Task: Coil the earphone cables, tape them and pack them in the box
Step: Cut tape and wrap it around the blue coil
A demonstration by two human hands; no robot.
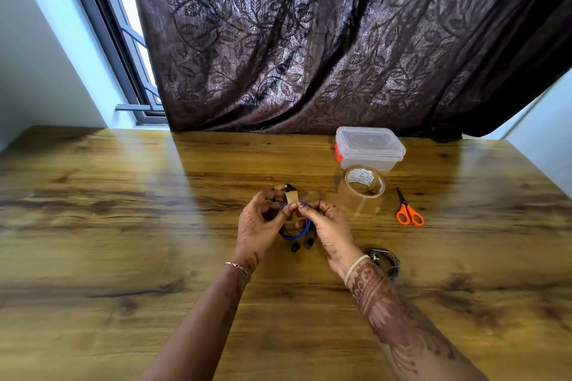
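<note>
While the left hand (258, 223) and right hand (332, 227) pinch the blue cable (293, 237), a curtain (340, 40) hangs behind the wooden table (123, 226).

Viewpoint: head-worn, above and behind the left hand (257, 226) and right hand (331, 229).
Facing: forward and down, past the hands towards the curtain (325, 40).
Nearness: close, forearms entering from the bottom edge.
</note>
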